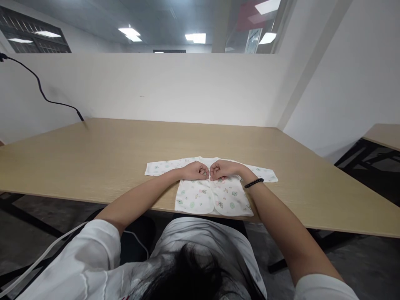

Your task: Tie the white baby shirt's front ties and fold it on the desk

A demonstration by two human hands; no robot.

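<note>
A small white long-sleeved baby top with green and pink prints lies spread flat at the near edge of the table. Its sleeves stretch out to both sides, and a front opening runs down the middle. On the upper chest, my left hand is closed, fingertips pinched at the front opening. Facing it from the other side, my right hand is closed in the same way, with a black beaded bracelet on the wrist. Both hands nearly meet; the fingers hide whatever small part of the cloth they pinch.
The wooden table ends at a white partition at the back. A black cable hangs over the left back corner. Another table stands at the far right. A white cable runs past my left side.
</note>
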